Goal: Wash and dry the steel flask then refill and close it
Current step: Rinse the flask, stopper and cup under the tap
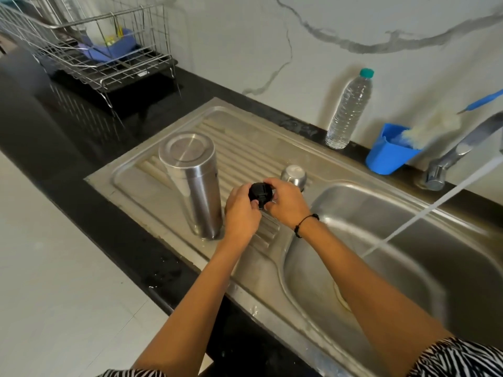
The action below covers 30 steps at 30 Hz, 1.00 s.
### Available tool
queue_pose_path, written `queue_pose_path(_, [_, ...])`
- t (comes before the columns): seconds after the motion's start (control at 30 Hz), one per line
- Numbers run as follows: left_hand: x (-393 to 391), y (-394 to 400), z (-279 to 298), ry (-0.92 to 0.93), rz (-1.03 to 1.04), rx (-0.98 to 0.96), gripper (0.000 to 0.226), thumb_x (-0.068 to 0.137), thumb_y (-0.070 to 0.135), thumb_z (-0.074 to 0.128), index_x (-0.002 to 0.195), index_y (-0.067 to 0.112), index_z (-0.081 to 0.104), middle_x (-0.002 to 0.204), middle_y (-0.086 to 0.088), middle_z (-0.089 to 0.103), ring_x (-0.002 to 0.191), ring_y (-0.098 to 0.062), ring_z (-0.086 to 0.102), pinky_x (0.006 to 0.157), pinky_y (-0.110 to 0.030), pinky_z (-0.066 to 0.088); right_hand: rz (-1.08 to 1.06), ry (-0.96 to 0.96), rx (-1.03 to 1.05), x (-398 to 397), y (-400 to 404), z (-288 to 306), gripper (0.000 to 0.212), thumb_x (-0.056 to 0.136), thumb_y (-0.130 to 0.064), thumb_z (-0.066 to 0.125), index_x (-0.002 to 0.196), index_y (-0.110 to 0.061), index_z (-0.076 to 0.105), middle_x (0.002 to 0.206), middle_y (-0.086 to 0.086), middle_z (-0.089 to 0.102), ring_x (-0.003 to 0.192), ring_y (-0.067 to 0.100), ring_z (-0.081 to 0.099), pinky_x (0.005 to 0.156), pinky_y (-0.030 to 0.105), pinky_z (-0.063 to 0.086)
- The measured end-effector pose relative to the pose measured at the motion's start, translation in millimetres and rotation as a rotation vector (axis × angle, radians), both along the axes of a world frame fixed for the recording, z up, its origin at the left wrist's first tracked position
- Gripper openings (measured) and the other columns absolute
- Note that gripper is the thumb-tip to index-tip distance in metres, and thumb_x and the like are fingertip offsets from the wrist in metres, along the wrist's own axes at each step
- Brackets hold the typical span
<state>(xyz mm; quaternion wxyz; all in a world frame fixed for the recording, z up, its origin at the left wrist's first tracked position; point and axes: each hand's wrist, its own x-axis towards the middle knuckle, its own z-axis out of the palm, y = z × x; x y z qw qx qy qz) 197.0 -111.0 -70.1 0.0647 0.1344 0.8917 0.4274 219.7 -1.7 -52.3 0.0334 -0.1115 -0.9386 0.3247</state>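
Risk is the wet lid (260, 194): your left hand (241, 213) and right hand (285, 202) both pinch it over the drainboard (245, 148), so it may slip. Flask (194, 180) stands inverted beside them; a bump can topple it.

Both hands hold a small round black plastic flask lid (260, 194) above the ribbed steel draining board (245, 148), the left hand (241, 213) and right hand (285, 200) curled round it from either side. Just to their left, a tall cylindrical brushed-steel flask (194, 183) stands upside down on the board. Water streams from the chrome tap (457, 151) into the steel sink basin (408, 257).
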Motion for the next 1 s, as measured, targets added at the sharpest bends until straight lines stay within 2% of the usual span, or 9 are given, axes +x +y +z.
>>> queue_pose_path(0.17, [-4.0, 0.3, -3.0, -0.017, -0.004, -0.025, 0.036, 0.094, 0.002, 0.049, 0.128, 0.01, 0.053, 0.124, -0.01, 0.053, 0.11, -0.022, 0.052, 0.088, -0.025, 0.039, -0.013, -0.018, 0.011, -3.7, -0.3, -3.9, 0.044, 0.078, 0.006, 0.06, 0.121, -0.003, 0.056, 0.111, 0.016, 0.063, 0.096, 0.027, 0.056, 0.082, 0.028, 0.043])
queue_pose_path(0.4, [-6.0, 2.0, -4.2, -0.061, -0.004, -0.027, 0.034, 0.094, 0.002, 0.049, 0.127, 0.011, 0.055, 0.123, -0.009, 0.054, 0.109, -0.022, 0.055, 0.092, -0.032, 0.047, -0.011, -0.039, 0.031, -4.7, 1.9, -10.3, 0.045, 0.078, 0.005, 0.059, 0.122, -0.005, 0.056, 0.11, 0.014, 0.063, 0.099, 0.027, 0.055, 0.074, 0.017, 0.035])
queue_pose_path(0.6, [-6.7, 2.2, -6.1, -0.068, -0.006, -0.043, 0.034, 0.093, 0.003, 0.05, 0.126, 0.011, 0.054, 0.122, -0.009, 0.055, 0.108, -0.023, 0.056, 0.094, -0.037, 0.048, -0.004, -0.025, 0.051, -5.6, 2.0, -13.5, 0.047, 0.078, 0.005, 0.059, 0.123, -0.005, 0.055, 0.112, 0.014, 0.063, 0.1, 0.029, 0.055, 0.083, 0.026, 0.041])
queue_pose_path(0.73, [-5.1, 2.0, -7.5, -0.052, -0.02, -0.07, 0.035, 0.095, 0.005, 0.048, 0.129, 0.013, 0.052, 0.123, -0.007, 0.052, 0.109, -0.021, 0.054, 0.087, -0.028, 0.044, -0.007, -0.027, 0.049, -4.6, 2.8, -16.0, 0.049, 0.076, 0.007, 0.059, 0.124, -0.005, 0.054, 0.109, 0.015, 0.063, 0.098, 0.029, 0.056, 0.079, 0.024, 0.04])
queue_pose_path(0.87, [-3.0, 3.6, -5.5, -0.027, -0.022, -0.094, 0.032, 0.094, 0.004, 0.048, 0.125, 0.012, 0.054, 0.12, -0.008, 0.053, 0.106, -0.021, 0.053, 0.084, -0.028, 0.043, -0.008, -0.028, 0.047, -4.1, 4.8, -18.2, 0.048, 0.075, 0.008, 0.059, 0.122, -0.005, 0.055, 0.11, 0.014, 0.063, 0.097, 0.027, 0.058, 0.074, 0.018, 0.037])
queue_pose_path(1.0, [-3.9, 5.0, -1.0, -0.01, -0.012, -0.142, 0.028, 0.095, 0.007, 0.048, 0.122, 0.009, 0.054, 0.12, -0.009, 0.053, 0.106, -0.022, 0.051, 0.079, -0.025, 0.038, -0.011, -0.032, 0.035, -1.6, 5.7, -17.5, 0.053, 0.076, 0.008, 0.058, 0.126, -0.007, 0.052, 0.114, 0.013, 0.062, 0.096, 0.028, 0.057, 0.076, 0.022, 0.042])
